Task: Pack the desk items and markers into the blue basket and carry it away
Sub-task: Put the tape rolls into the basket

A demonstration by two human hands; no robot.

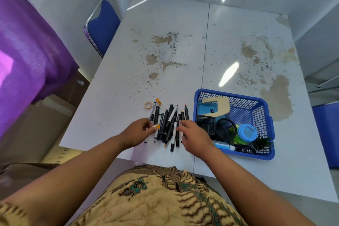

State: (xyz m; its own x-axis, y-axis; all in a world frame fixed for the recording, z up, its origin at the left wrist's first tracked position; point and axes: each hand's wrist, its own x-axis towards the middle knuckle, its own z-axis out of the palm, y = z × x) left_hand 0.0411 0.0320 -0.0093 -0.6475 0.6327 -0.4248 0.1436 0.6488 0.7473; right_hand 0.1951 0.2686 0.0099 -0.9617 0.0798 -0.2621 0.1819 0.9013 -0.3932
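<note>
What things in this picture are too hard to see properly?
Head view:
- Some markers: partly under the left hand and right hand; print too small to read.
- Blue basket: part of its floor covered by things inside.
- Blue chair: seat hidden behind the table.
- Blue container: cut off by the right edge.

White tabletop [165, 24], its gloss worn through in brown patches [275, 95] toward the far and right edges. Blue chair [102, 24] at the far left corner. Purple cloth [27, 42] hangs left, blue bin [326, 134] beyond the right edge.
</note>
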